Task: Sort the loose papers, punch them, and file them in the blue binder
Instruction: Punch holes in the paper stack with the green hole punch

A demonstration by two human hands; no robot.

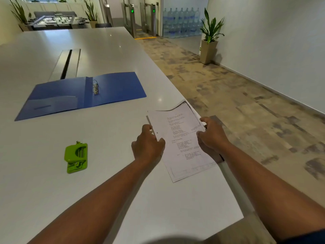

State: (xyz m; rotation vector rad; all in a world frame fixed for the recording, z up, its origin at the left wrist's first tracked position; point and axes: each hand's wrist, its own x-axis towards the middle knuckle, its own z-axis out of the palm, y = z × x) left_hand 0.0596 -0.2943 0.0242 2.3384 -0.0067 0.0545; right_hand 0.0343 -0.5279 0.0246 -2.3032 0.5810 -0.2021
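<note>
Right at table edge, both hands, left, right, grasping papers, bare surface leftward

Table: lying white and glossy, stretching away from the camera, its right edge running beside the floor.
Cable slot: sitting in the tabletop as a long metal panel with a dark gap down its middle.
Floor: showing patchy beige and grey tiles, right of the table.
Potted plant: standing upright in a tall beige planter against the right wall.
Water bottles: standing stacked in rows behind glass at the far end.
Turnstile gates: glowing with green lights, left of the bottles.
Foosball table: standing beyond the far end of the table, leafy plants flanking it.
</note>
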